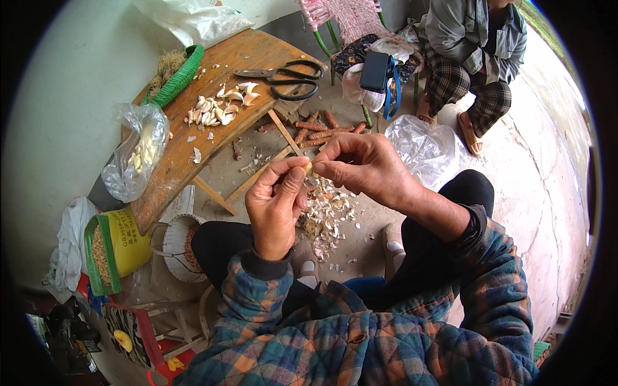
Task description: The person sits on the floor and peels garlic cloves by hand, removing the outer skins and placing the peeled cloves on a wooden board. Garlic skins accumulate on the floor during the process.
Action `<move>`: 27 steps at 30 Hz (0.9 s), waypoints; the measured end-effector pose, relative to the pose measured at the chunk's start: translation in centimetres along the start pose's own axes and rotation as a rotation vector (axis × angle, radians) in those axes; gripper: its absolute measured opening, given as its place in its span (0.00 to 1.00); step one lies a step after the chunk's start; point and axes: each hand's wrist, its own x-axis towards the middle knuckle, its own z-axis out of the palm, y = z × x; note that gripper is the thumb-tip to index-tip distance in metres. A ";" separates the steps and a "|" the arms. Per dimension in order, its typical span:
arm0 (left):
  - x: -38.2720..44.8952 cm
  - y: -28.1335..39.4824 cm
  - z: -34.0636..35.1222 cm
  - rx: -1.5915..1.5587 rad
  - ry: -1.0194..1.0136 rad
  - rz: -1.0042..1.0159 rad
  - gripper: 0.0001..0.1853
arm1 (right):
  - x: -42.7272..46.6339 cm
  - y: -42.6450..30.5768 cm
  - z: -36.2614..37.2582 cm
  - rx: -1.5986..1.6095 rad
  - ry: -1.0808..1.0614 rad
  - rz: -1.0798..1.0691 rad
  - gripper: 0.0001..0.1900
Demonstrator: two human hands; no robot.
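Between the fingertips of my left hand (277,207) is a small pale garlic clove (308,168). My right hand (369,169) meets it from the right, thumb and forefinger pinched together at the clove's edge; whether they grip the clove or a bit of its skin is too small to tell. Unpeeled garlic cloves (207,112) lie in a pile on the wooden table (178,164), with black-handled scissors (289,77) behind them. A clear plastic bag (123,169) of pale peeled cloves rests at the table's left edge. Garlic skins (333,217) litter the floor below my hands.
Corn cobs (318,132) and a plastic bag (425,144) lie on the floor ahead. A chair (350,53) holds cloths and a phone (374,72). Another person (475,48) sits at the upper right. A white bucket (181,248) and a yellow sack (128,241) stand at left.
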 end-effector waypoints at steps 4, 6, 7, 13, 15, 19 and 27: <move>-0.1 -0.1 0.0 0.009 -0.019 -0.007 0.08 | 0.0 0.4 0.1 -0.021 0.025 -0.041 0.08; -0.1 -0.2 0.3 -0.015 -0.014 -0.012 0.08 | 0.0 0.3 0.2 -0.013 0.030 -0.017 0.08; -0.1 -0.1 0.3 -0.033 -0.018 -0.025 0.09 | -0.1 0.1 0.3 -0.004 0.034 0.004 0.08; 0.5 -0.2 -0.9 -0.424 -0.081 -0.281 0.11 | -0.3 0.2 0.5 0.023 -0.004 -0.009 0.10; 0.8 -0.4 -0.6 -0.509 0.010 -0.333 0.11 | -0.4 0.2 0.5 0.018 -0.029 -0.020 0.10; 1.0 -0.7 -1.4 -0.602 -0.108 -0.342 0.12 | -0.1 0.0 -0.3 -0.112 -0.085 0.085 0.10; 1.9 -1.7 -3.1 -0.649 -0.091 -0.449 0.13 | 0.1 -0.1 0.6 -0.028 0.037 0.070 0.12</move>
